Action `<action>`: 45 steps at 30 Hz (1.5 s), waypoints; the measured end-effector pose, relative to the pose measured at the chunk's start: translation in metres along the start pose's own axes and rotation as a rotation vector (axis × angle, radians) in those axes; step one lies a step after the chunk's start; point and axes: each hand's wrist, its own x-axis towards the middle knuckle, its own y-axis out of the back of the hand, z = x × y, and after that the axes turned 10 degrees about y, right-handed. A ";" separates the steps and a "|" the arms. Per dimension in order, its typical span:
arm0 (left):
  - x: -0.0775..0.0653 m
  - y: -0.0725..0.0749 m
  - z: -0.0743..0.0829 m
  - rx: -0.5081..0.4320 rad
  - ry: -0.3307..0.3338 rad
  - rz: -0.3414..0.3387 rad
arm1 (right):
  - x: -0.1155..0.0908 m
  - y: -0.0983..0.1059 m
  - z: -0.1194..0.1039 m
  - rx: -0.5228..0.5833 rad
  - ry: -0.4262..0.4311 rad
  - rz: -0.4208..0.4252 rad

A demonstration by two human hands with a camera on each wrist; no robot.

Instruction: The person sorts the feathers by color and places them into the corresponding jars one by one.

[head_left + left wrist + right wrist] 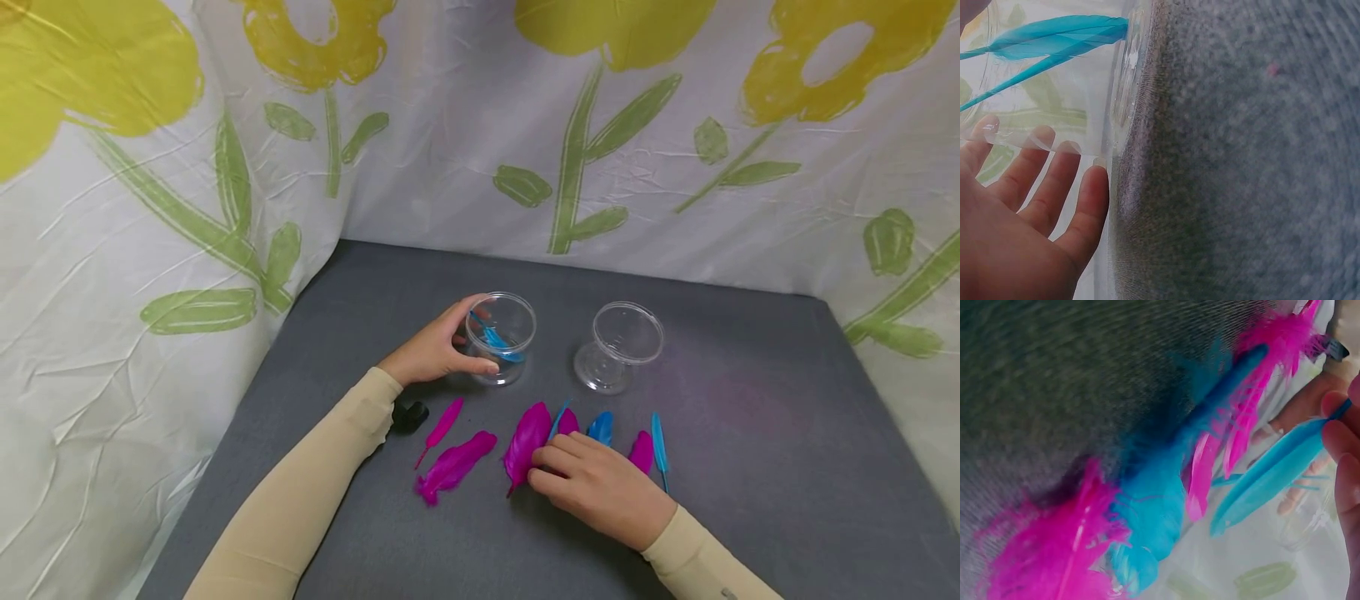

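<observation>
My left hand [438, 342] holds a clear plastic cup [501, 377] from its left side, thumb in front and fingers behind. Two blue feathers [1060, 37] lie inside that cup in the left wrist view. Over the row of feathers, my right hand [603, 487] pinches a blue feather [1266, 475] by its quill between thumb and fingers, its vane pointing away toward the cups. Close to this hand lie a large magenta feather [528, 437] and another blue feather [602, 428]. The hand covers part of the row in the head view.
A second clear cup [606, 375] stands right of the held one. More magenta feathers [459, 465] lie to the left, and a thin blue feather [659, 442] to the right. A black object [410, 417] sits by the left wrist. Flowered cloth [450, 167] hangs behind the grey table [750, 500].
</observation>
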 end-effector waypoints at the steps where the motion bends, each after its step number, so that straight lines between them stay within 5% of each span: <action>1: 0.000 0.000 0.000 0.001 -0.001 -0.001 | 0.000 0.000 0.000 0.007 -0.002 0.011; 17: 0.000 0.005 0.001 -0.002 -0.001 0.007 | 0.008 0.011 0.020 0.124 -0.013 0.303; 24: -0.001 0.006 0.001 -0.005 -0.003 0.012 | 0.015 0.026 0.036 0.140 -0.071 0.363; 34: -0.002 0.003 0.001 -0.009 -0.021 -0.008 | 0.034 0.052 0.056 0.101 -0.178 0.597; 45: 0.001 -0.003 -0.002 -0.022 -0.013 -0.013 | 0.060 0.061 0.075 0.164 -0.283 0.633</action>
